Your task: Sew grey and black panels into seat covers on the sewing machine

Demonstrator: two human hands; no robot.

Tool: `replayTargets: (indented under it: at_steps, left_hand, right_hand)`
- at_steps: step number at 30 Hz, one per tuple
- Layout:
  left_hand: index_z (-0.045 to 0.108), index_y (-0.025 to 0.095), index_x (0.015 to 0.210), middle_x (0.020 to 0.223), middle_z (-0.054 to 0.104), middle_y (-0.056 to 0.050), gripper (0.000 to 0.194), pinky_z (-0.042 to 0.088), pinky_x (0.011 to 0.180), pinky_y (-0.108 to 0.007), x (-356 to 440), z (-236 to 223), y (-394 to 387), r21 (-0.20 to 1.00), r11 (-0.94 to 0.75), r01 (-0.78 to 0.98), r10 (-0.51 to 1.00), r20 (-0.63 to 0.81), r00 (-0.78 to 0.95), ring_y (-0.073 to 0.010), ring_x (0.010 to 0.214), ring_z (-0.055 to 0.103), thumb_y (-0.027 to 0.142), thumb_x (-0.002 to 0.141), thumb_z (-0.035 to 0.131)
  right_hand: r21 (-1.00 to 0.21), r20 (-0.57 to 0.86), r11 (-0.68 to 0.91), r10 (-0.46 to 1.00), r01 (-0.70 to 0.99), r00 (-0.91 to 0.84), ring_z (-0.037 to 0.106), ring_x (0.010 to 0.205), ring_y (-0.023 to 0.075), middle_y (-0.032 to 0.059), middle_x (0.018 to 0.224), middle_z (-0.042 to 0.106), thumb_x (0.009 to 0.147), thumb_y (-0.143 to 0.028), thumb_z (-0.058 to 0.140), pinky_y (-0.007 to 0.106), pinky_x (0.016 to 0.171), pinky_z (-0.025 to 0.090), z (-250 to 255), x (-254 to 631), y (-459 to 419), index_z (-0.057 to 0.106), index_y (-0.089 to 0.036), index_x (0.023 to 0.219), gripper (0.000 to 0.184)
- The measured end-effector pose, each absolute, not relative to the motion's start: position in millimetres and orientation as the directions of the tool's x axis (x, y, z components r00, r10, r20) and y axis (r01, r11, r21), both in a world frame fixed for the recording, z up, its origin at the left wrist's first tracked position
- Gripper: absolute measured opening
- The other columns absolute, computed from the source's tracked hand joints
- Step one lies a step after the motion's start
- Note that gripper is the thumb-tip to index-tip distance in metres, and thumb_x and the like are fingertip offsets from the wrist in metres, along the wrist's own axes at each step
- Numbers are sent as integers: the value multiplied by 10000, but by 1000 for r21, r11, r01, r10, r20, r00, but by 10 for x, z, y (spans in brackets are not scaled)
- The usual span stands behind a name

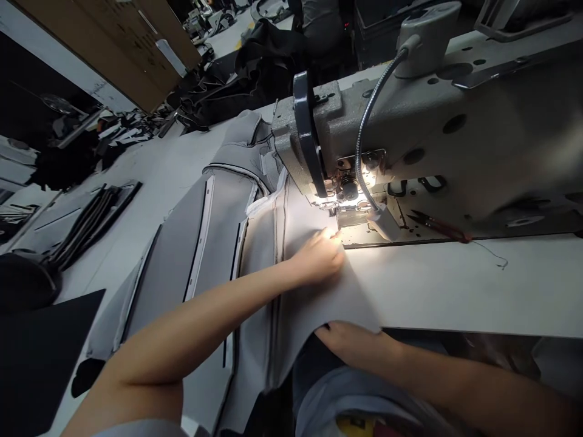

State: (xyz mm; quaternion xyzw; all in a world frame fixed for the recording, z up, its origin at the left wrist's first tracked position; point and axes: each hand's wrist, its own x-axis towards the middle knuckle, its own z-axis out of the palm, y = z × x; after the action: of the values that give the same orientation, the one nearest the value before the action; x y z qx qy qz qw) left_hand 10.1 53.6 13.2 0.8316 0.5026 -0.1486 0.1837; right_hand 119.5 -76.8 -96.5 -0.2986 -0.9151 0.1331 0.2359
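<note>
Two bare hands at the grey fabric (300,315) beside a lit sewing machine (410,121)
The left hand (319,258) rests on the fabric just beside the needle area, fingers curled close together, though whether they pinch it cannot be told; the right hand (357,343) is at the fabric's near edge, its grip partly hidden and impossible to tell; the fabric spreads leftward over the white table (455,285), a small lamp (385,223) hangs close by and red-handled snips (439,227) lie on the machine bed

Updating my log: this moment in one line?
left hand: on grey fabric; right hand: at fabric edge; lamp: lit; snips: on machine bed
</note>
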Motion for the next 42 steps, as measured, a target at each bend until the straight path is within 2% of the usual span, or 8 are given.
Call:
replayTargets:
  at_steps: [3, 6, 12, 16, 24, 29, 37, 42]
  left_hand:
    - [333, 7, 1465, 1531, 300, -245, 702, 307, 1144, -531, -44, 87, 82, 236, -489, 840, 745, -388, 543, -400, 1424, 258, 200, 803, 465]
    - [240, 38, 1513, 1590, 166, -226, 838, 218, 1170, -609, -198, -126, -487, 348, -508, 788, 745, -280, 605, -403, 1477, 89, 158, 725, 499]
    - [354, 174, 1481, 1529, 382, -120, 757, 320, 1168, -494, -338, -559, -870, 392, -386, 835, 922, 136, 363, -248, 1441, 305, 24, 740, 389]
    - [436, 154, 1437, 1503, 426, -112, 696, 274, 1186, -503, -439, -463, -620, 386, -449, 806, 882, 49, 469, -258, 1421, 342, 82, 744, 431]
    - [273, 162, 1525, 1594, 233, -119, 851, 93, 1176, -635, -551, -217, -304, 368, -509, 778, 768, -213, 603, -336, 1491, 111, 203, 709, 512]
    - [314, 72, 1498, 1575, 265, -163, 777, 156, 1192, -576, -447, -266, -246, 304, -421, 855, 852, -191, 487, -308, 1482, 169, 119, 733, 440]
    - [361, 62, 1470, 1575, 268, -155, 706, 177, 1205, -562, -355, -269, -201, 408, -453, 793, 804, -197, 561, -305, 1486, 155, 84, 764, 378]
    - [357, 34, 1461, 1572, 259, -185, 712, 179, 1214, -538, -307, -288, -86, 419, -477, 773, 793, -174, 584, -293, 1485, 163, 90, 752, 388]
  right_hand:
    - [-182, 316, 866, 500, 466, -806, 646, 745, 197, 68, 869, 693, 762, -11, 474, 294, 705, 591, -892, 1208, -731, 663, -146, 1023, 348]
    - [-65, 254, 872, 484, 484, -837, 661, 935, 197, 53, 1035, 698, 753, 6, 437, 302, 850, 578, -882, 1190, -703, 660, -195, 1085, 449]
    - [7, 313, 830, 528, 558, -790, 636, 1048, 196, 91, 913, 687, 773, 33, 390, 294, 1030, 491, -932, 1238, -748, 687, -120, 1002, 405]
    - [17, 364, 777, 581, 630, -727, 633, 1059, 172, 67, 988, 685, 834, 38, 378, 289, 961, 536, -827, 1320, -760, 648, -153, 1067, 405]
    - [-12, 497, 813, 510, 582, -702, 644, 1055, 176, 55, 977, 700, 867, 67, 349, 338, 969, 532, -696, 1320, -604, 621, -145, 1153, 448]
    - [-108, 598, 846, 475, 522, -646, 632, 1033, 265, 163, 1040, 680, 863, -85, 519, 459, 1024, 482, -706, 1320, -523, 666, -117, 1076, 262]
    - [21, 499, 827, 478, 561, -723, 622, 1017, 236, 100, 900, 684, 826, -43, 461, 418, 1040, 458, -586, 1395, -541, 652, -139, 1037, 301]
    - [-13, 444, 837, 495, 547, -747, 619, 992, 237, 93, 879, 670, 815, -55, 482, 417, 1008, 467, -545, 1456, -476, 647, -146, 1031, 287]
